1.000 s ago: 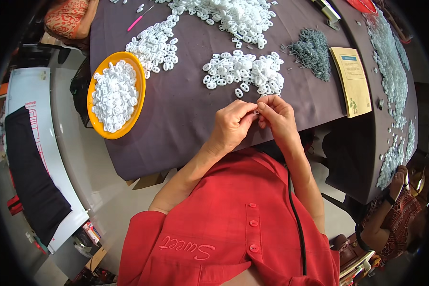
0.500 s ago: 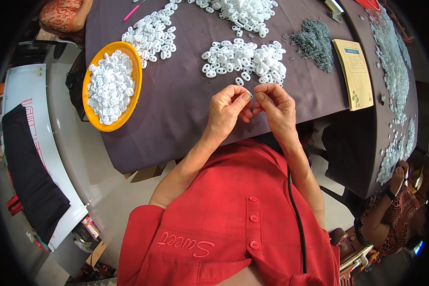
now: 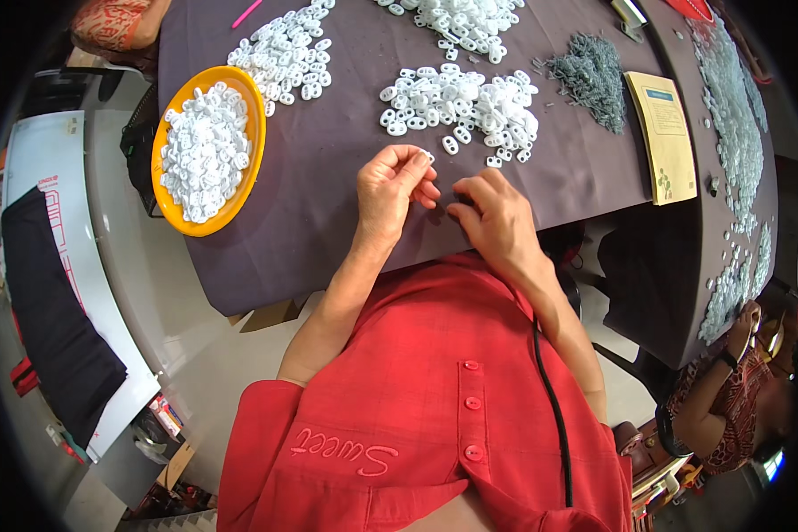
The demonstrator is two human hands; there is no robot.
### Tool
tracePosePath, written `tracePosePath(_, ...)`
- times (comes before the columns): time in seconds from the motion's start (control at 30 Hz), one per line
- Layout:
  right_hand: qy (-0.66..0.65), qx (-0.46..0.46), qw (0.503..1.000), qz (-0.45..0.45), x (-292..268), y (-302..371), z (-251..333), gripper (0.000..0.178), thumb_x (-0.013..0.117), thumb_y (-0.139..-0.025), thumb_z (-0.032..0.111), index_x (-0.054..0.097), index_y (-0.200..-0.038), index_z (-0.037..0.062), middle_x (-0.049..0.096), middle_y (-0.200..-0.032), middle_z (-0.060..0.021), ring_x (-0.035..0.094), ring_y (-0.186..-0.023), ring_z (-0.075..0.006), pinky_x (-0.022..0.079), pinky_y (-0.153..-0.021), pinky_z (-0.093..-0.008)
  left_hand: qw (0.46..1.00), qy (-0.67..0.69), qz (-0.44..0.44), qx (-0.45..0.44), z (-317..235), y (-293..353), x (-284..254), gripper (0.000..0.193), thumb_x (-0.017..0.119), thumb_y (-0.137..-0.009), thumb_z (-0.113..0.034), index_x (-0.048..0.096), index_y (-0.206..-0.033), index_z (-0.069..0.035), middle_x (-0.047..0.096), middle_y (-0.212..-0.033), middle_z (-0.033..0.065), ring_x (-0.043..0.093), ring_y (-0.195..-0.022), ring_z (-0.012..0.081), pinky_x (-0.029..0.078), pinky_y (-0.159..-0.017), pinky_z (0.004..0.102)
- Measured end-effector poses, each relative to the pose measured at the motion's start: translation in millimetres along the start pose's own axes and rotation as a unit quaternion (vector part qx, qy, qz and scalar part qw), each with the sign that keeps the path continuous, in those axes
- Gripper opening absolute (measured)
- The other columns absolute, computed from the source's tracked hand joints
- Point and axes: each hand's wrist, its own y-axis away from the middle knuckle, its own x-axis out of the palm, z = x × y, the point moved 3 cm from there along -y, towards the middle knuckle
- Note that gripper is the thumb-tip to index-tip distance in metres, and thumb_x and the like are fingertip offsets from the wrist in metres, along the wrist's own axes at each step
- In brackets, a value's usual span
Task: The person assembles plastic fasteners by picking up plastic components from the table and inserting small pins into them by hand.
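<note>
Between the thumb and forefinger of my left hand [image 3: 390, 191] a small white two-hole piece is pinched, mostly covered by the fingertips. My right hand [image 3: 498, 217] hovers close by on its right, palm down. Its fingers are bent, the thumb stands apart from the forefinger, and nothing shows in it. Just beyond both hands lies a loose pile of white oval two-hole pieces [image 3: 457, 99] on the dark tablecloth [image 3: 346, 142]. A few single pieces lie at the pile's near edge.
At left stands a yellow oval bowl [image 3: 256, 146] full of white pieces. More piles of white pieces [image 3: 284, 55] lie farther off. Small grey slivers [image 3: 590, 80] are heaped right, beside a yellow booklet [image 3: 661, 137]. Another person's hand [image 3: 743, 330] is by translucent pieces [image 3: 731, 142].
My hands have drawn apart. The left has moved leftward and slightly up with the white piece; the right has turned palm down and its fingers have bent.
</note>
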Motion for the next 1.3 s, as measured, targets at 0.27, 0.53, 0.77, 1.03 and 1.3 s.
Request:
tracePosePath(0.27,0.148,-0.075,0.986,0.013,13.4,9.1,6.7,0.01,0.053,-0.066,0.0,0.047,-0.072,0.0047,0.045,-0.076,-0.01,0.052,-0.071,-0.0258,0.045,-0.055,-0.0374,0.998,-0.053,0.027,-0.002,1.4,3.6,4.7,0.012,0.057,-0.086,-0.012,0.057,-0.089,-0.001,0.059,-0.072,0.0054,0.057,-0.053,0.0095,0.046,-0.045,0.0207)
tracePosePath(0.53,-0.255,0.226,0.94,-0.012,1.9,-6.0,-17.8,0.006,0.051,-0.085,0.004,0.054,-0.089,0.0,0.056,-0.074,-0.0046,0.051,-0.058,-0.0076,0.044,-0.05,-0.0248,0.998,-0.045,0.041,-0.02,5.0,6.3,15.9,0.013,0.058,-0.085,-0.013,0.058,-0.087,0.0,0.06,-0.069,0.0054,0.056,-0.051,0.0086,0.045,-0.042,0.0201)
tracePosePath(0.77,-0.42,0.222,0.876,-0.083,8.3,-13.0,-28.7,0.007,0.049,-0.088,0.004,0.053,-0.09,-0.0016,0.057,-0.077,-0.0039,0.053,-0.061,-0.0081,0.047,-0.056,-0.0215,0.996,-0.072,0.051,-0.029,5.1,1.9,23.3,0.015,0.058,-0.084,-0.016,0.059,-0.087,-0.001,0.059,-0.068,0.0041,0.055,-0.051,0.0074,0.045,-0.043,0.0193)
tracePosePath(1.03,-0.455,0.202,0.864,-0.077,13.7,-13.1,-27.5,0.007,0.05,-0.088,0.005,0.054,-0.09,-0.0008,0.057,-0.075,-0.0024,0.052,-0.062,-0.0067,0.046,-0.058,-0.02,0.994,-0.091,0.064,-0.02,3.7,2.9,25.7,0.012,0.057,-0.086,-0.014,0.059,-0.084,-0.002,0.059,-0.065,0.0017,0.053,-0.05,0.0047,0.044,-0.043,0.018)
tracePosePath(1.3,-0.403,0.2,0.891,-0.065,13.1,-13.2,-27.9,0.006,0.052,-0.087,0.005,0.055,-0.089,0.0001,0.057,-0.072,-0.0012,0.052,-0.061,-0.0057,0.046,-0.057,-0.0191,0.992,-0.105,0.067,-0.012,4.3,3.3,25.9,0.013,0.056,-0.086,-0.013,0.059,-0.082,-0.002,0.059,-0.065,0.0012,0.052,-0.05,0.004,0.044,-0.043,0.0177)
